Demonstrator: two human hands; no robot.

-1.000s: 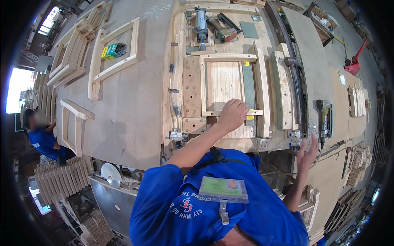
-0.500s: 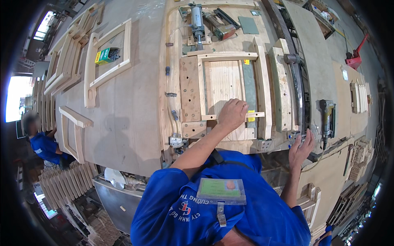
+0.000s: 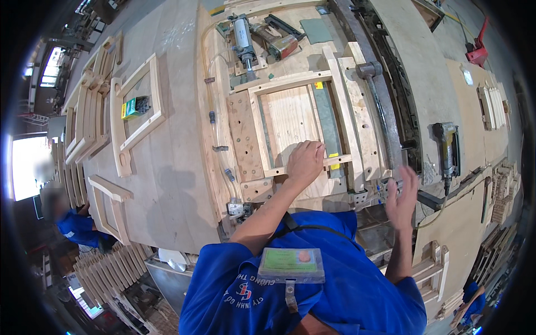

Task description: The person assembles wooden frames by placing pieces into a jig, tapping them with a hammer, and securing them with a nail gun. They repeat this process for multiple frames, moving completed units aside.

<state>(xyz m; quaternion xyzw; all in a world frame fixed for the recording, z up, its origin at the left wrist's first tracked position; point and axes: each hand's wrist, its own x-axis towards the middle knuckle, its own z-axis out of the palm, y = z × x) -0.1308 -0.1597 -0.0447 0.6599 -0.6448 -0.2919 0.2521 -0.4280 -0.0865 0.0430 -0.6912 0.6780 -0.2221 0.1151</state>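
Note:
A pale wooden frame [image 3: 258, 120] lies flat in a wooden jig on the bench. My left hand [image 3: 305, 163] has its fingers curled over the frame's near rail [image 3: 338, 159]. Along the frame's right side stands a longer wooden piece [image 3: 341, 117], with a drilled wooden block [image 3: 364, 120] close against it. My right hand [image 3: 403, 201] is raised at the right near the bench edge, slightly blurred, fingers apart and holding nothing. Beside it are metal fittings [image 3: 382, 190] with blue parts, partly hard to make out.
An air cylinder [image 3: 242, 39] and a nail gun [image 3: 279, 44] lie beyond the jig. Another nail gun [image 3: 446, 151] hangs at the right. Clear hose [image 3: 216, 134] runs along the left. A frame [image 3: 159, 100] surrounds a small green box [image 3: 134, 108]. A co-worker [image 3: 78, 226] is at far left.
The drilled block has closed up leftward against the long wooden piece, narrowing the gap. My right hand has lifted slightly off beside the fittings. My left hand stays on the rail; the view has shifted.

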